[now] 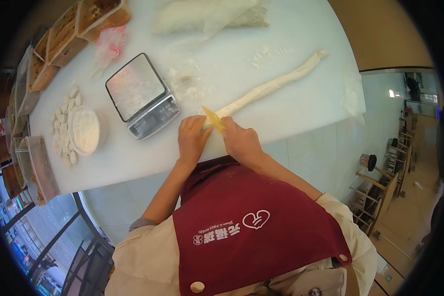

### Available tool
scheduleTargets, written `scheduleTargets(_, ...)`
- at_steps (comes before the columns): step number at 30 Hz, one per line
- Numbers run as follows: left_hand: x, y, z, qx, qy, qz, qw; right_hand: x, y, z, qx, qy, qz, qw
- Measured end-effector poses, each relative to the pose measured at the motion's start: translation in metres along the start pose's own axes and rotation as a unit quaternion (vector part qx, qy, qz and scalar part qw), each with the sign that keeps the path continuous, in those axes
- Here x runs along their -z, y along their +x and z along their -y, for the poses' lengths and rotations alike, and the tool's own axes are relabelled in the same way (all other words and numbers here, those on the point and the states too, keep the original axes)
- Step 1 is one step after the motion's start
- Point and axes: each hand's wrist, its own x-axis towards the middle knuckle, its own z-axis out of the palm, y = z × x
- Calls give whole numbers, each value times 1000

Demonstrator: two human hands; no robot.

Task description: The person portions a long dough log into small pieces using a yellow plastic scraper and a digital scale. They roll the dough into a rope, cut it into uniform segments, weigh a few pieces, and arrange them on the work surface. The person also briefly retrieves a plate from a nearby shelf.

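Note:
A long rope of pale dough runs slantwise over the white worktop, its far end tapering toward the right. My left hand grips the near end of the rope, fingers curled around it and the tip mostly covered. In my right hand is a yellow dough scraper, held on edge across the rope right beside the left fingers. Whether its edge has cut into the dough is not clear. Just left of the hands stands a digital kitchen scale with a floury platform.
Several small dough pieces lie around a tub of flour at left. Plastic containers of fillings line the left edge, near a crumpled plastic bag. Plastic-covered dough sits at the far side. Loose flour dusts the worktop.

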Motion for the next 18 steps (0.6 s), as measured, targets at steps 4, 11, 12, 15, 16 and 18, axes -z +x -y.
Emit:
scheduleTargets(4,-7,-2,8,-12,-7,-33,999,-7,4,2,7,-29,25,999)
scheduleTargets(11,20,17,-3,-23,68,-73,995,2,55,8,0,-39,49,998)
scheduleTargets(12,37,26,1,-78,78,-162,981,9,59,2,-26,-20,41,999)
scheduleTargets(15,94,58,36,101,96,-256,957,42,50,-34,-96,183,-53,977)
scheduleTargets(16,110,68,50,103,76,-245,961,56,39,-49,-109,284,-65,950)
scheduleTargets(18,128,72,67,190,46,-141,970,81,23,-79,-141,289,-106,941)
